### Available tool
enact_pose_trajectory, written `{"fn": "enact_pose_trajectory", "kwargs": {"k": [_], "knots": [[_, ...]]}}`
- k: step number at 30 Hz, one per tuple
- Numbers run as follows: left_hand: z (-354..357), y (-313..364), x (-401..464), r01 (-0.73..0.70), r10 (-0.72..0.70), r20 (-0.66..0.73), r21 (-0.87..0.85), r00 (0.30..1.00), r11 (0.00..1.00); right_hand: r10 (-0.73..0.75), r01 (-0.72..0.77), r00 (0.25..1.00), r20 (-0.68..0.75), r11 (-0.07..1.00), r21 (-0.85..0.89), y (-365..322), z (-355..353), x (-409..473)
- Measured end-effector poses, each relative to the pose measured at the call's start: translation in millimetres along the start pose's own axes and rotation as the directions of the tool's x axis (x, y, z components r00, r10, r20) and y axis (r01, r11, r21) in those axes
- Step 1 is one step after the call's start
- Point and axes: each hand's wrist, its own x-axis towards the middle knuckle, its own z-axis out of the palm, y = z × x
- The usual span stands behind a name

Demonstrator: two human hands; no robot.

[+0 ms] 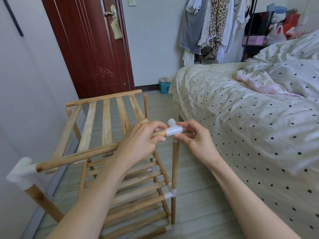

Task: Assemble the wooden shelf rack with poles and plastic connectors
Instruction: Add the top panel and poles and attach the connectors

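A wooden shelf rack stands on the floor between the wall and the bed. Its top slatted shelf (105, 121) lies level, with lower slatted shelves (138, 195) beneath. My left hand (139, 140) grips the near rail pole (77, 156) close to its right end. My right hand (191, 137) pinches a white plastic connector (173, 130) that sits on that rail end and on top of the front right upright pole (174, 169). Another white connector (22, 171) caps the rail's left end. A lower connector (170, 194) joins the same upright to a shelf rail.
A bed with a dotted cream cover (250, 118) runs close along the right. A dark red door (89, 45) stands behind the rack, and a grey wall (25, 83) lies to the left. Clothes hang on a rail (215, 26) at the back. Tiled floor (193, 187) shows between rack and bed.
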Motion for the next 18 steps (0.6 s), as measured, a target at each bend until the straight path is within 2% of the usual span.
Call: {"fn": "enact_pose_trajectory", "kwargs": {"k": [7,13,16,18], "knots": [[-3.2,-1.8,1.8,-0.011,0.013,0.078,-0.036,0.997,0.999,0.009,-0.011,1.0,0.015,0.994,0.11,2.1,2.9,-7.3],[-14.9,-10.3,4.2,-0.04,0.01,0.153,0.196,0.988,0.98,0.269,-0.265,0.963,-0.015,0.955,0.136,-10.6,-3.3,18.9],[-15.1,-14.7,1.3,-0.11,0.065,0.223,0.198,0.973,0.974,0.408,-0.425,0.905,0.118,0.865,0.266,-10.7,4.6,38.7],[-14.6,-17.4,-0.7,-0.159,0.104,0.249,0.214,0.963,0.964,0.441,-0.492,0.869,0.223,0.814,0.31,-10.3,14.3,47.1]]}}
